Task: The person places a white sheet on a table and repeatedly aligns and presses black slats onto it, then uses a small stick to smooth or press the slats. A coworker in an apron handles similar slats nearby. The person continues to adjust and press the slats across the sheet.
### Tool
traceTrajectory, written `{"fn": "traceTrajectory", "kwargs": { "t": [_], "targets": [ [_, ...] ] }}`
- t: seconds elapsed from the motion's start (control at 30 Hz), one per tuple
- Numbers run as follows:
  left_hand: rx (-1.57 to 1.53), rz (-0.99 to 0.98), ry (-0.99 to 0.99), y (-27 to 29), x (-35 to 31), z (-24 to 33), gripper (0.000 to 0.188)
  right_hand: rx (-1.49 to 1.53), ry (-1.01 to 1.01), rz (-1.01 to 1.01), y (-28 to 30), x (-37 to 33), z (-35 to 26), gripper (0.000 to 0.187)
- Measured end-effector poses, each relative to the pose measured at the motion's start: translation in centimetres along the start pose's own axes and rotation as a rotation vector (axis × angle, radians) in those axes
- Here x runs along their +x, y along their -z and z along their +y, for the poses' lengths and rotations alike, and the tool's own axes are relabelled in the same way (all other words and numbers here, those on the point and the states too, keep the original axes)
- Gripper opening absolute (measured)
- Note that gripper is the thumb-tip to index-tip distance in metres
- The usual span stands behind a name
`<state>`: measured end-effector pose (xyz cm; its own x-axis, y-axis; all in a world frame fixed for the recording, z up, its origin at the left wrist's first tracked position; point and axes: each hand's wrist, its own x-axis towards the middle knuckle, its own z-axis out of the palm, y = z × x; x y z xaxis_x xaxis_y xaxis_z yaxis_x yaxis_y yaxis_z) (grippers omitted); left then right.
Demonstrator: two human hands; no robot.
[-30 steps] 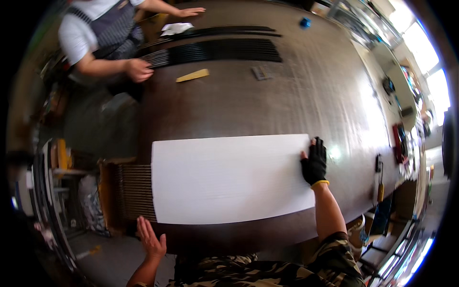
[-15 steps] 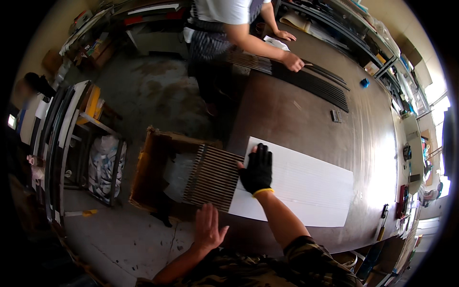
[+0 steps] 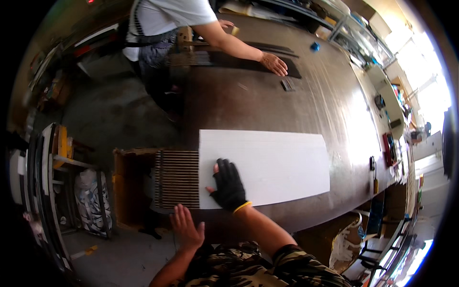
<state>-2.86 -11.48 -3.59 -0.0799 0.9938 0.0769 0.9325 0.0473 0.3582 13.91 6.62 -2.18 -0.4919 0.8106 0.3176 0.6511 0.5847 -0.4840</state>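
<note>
My right hand (image 3: 229,186), in a black fingerless-tipped glove with a yellow cuff, presses flat on a white sheet (image 3: 277,162), fingers stretched out. From the sheet's left edge a row of thin brownish strips (image 3: 177,179) sticks out past the table edge; how far they run beneath the sheet is hidden. My bare left hand (image 3: 188,231) is open, its fingertips at the near side of these strips. Whether they touch the nearest strip I cannot tell. Neither hand grips anything.
A cardboard box (image 3: 129,191) stands on the left, under the strip ends. Across the brown table (image 3: 229,107), a co-worker (image 3: 172,19) reaches over dark strips (image 3: 229,59). A small grey object (image 3: 288,85) lies near that person's hand. A rack (image 3: 52,177) stands far left.
My view has turned, so the sheet appears squarer and further left. My right hand sits lower on the sheet, nearer its front edge. The co-worker's arm now stretches further along the dark strips.
</note>
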Motion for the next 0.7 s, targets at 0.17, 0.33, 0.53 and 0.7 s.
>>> {"fn": "traceTrajectory", "kwargs": {
  "t": [0.17,0.33,0.53,0.7],
  "targets": [
    [0.082,0.024,-0.013,0.3,0.6,0.1,0.078,-0.234,-0.197,-0.003,9.6,-5.3,11.5,0.089],
    [0.172,-0.025,-0.011,0.8,0.6,0.1,0.077,-0.456,-0.457,0.029,19.0,-12.5,24.0,0.087],
    [0.199,-0.065,0.01,0.9,0.9,0.4,0.077,-0.561,-0.7,0.028,22.1,-15.2,28.6,0.072],
    [0.134,-0.074,0.03,0.6,0.8,-0.1,0.081,-0.764,-0.863,0.112,19.9,-15.7,27.3,0.069]
  ]
}}
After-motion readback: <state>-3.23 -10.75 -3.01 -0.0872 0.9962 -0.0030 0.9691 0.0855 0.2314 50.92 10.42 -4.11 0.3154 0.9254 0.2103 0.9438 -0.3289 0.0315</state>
